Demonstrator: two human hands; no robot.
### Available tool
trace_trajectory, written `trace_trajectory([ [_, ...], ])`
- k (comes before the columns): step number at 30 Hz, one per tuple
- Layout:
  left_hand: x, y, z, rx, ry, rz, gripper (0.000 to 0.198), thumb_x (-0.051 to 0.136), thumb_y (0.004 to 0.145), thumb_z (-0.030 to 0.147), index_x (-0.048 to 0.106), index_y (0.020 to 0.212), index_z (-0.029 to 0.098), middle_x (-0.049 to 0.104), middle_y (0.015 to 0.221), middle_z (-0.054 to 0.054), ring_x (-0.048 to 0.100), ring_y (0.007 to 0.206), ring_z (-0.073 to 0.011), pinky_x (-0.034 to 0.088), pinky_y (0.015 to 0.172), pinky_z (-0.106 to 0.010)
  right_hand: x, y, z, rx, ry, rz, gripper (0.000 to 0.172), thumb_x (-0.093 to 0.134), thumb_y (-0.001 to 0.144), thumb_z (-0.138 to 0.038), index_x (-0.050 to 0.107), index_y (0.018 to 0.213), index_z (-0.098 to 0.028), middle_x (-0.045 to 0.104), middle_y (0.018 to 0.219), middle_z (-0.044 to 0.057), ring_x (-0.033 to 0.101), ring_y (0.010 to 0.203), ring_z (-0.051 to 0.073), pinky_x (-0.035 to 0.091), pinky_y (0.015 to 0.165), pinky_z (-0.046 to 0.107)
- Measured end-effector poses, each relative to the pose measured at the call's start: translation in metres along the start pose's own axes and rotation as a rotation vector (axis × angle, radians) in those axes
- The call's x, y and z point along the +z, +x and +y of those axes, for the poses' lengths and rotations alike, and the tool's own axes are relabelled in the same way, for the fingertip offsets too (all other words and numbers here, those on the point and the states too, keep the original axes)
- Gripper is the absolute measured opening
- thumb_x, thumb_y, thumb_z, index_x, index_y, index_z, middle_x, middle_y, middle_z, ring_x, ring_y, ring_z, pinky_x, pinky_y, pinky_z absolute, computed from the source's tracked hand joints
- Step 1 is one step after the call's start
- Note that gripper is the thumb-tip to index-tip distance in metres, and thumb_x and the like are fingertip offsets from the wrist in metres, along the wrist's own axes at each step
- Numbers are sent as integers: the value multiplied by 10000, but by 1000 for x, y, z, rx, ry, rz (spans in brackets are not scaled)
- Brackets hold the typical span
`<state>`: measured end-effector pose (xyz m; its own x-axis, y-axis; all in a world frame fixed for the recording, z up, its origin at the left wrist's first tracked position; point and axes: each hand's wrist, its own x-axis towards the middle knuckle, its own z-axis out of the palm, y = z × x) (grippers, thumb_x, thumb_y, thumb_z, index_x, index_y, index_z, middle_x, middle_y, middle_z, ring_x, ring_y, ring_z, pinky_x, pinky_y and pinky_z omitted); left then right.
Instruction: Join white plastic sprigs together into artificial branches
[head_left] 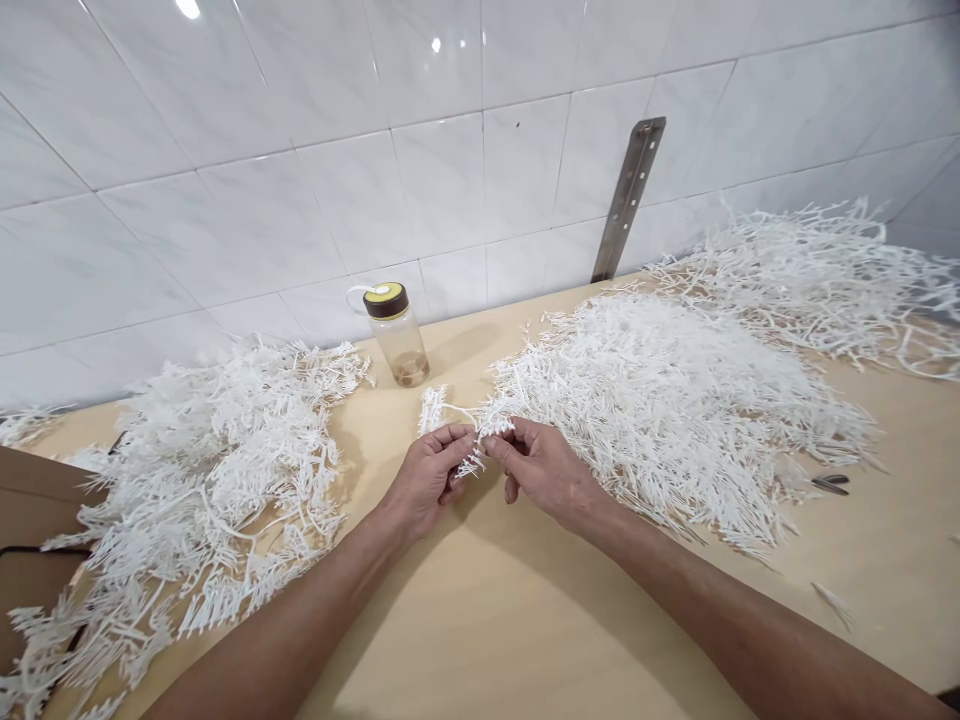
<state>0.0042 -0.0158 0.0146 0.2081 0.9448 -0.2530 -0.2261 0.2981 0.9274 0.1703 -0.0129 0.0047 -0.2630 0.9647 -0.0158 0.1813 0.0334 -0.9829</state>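
From where I stand, the left hand (pixel 429 478) and the right hand (pixel 546 468) both pinch a white twiggy piece (pixel 472 463), fingers close together. The piece is between them, over the middle of the table (pixel 517 620). Plain wood shows between the arms, giving the hands room toward the person. To the sides there is less room: one white heap (pixel 225 460) sits left, and a bigger heap (pixel 660 400) comes right up by the right hand. The table's back edge meets the tiled wall (pixel 337 210). The bottle (pixel 397 347) is too small to tell if it has words.
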Motion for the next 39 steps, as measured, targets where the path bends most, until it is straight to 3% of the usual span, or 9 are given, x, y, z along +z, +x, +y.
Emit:
trace_trajectory([
  [4, -2, 1, -1, -13, -80, -35, 328, 815, 699, 377, 593, 771, 147, 455, 565, 59, 270, 411, -24, 148, 342, -155, 2, -1, -1, -2, -17, -41, 285, 532, 911, -462, 531, 811, -195, 528, 612, -63, 574, 405, 106, 374, 413, 219],
  [11, -6, 1, 2, -32, -16, -114, 325, 783, 742, 407, 593, 763, 144, 478, 588, 45, 311, 421, -30, 168, 336, -152, -1, -4, -7, -26, -82, -107, 244, 486, 929, -411, 495, 800, -204, 482, 559, -71, 530, 401, 107, 385, 421, 225],
  [16, -5, 2, 3, 2, 9, -12, 364, 812, 702, 413, 542, 755, 175, 489, 597, 60, 325, 395, -25, 162, 323, -150, -1, -4, -5, -43, -119, -151, 218, 479, 933, -396, 485, 818, -211, 463, 595, -75, 511, 395, 101, 390, 427, 233],
  [19, -2, 2, 2, 37, 55, 53, 390, 801, 709, 456, 537, 749, 172, 487, 588, 63, 319, 373, -18, 149, 322, -155, 1, -5, -5, 1, -143, -118, 258, 460, 941, -411, 490, 786, -207, 468, 586, -64, 508, 404, 109, 395, 446, 249],
  [23, -2, 1, 2, 1, 158, 12, 403, 777, 727, 496, 586, 772, 144, 538, 617, 35, 318, 370, -12, 154, 333, -167, 0, -4, -5, 28, -303, -34, 286, 477, 934, -401, 454, 719, -213, 471, 537, -48, 490, 454, 129, 352, 481, 261],
  [29, -5, 1, 8, -86, 92, -68, 391, 817, 687, 451, 588, 791, 151, 607, 781, 7, 354, 411, -1, 158, 354, -163, -4, 0, 0, -116, -467, 50, 223, 475, 926, -328, 431, 736, -219, 495, 626, -26, 447, 565, 145, 309, 533, 267],
  [36, -3, 1, 1, -138, 197, -55, 409, 839, 639, 469, 582, 700, 156, 488, 563, 54, 361, 399, -34, 171, 342, -175, -8, 4, 8, -403, -708, 208, 148, 398, 913, -157, 455, 785, -205, 541, 777, 45, 473, 667, 177, 327, 595, 292],
  [39, -2, 0, 0, -116, 166, -43, 401, 835, 652, 465, 590, 693, 150, 511, 586, 45, 373, 409, -32, 222, 351, -172, -18, 9, 10, -415, -734, 339, 146, 407, 906, -143, 481, 794, -199, 558, 795, 62, 495, 684, 188, 340, 608, 301],
])
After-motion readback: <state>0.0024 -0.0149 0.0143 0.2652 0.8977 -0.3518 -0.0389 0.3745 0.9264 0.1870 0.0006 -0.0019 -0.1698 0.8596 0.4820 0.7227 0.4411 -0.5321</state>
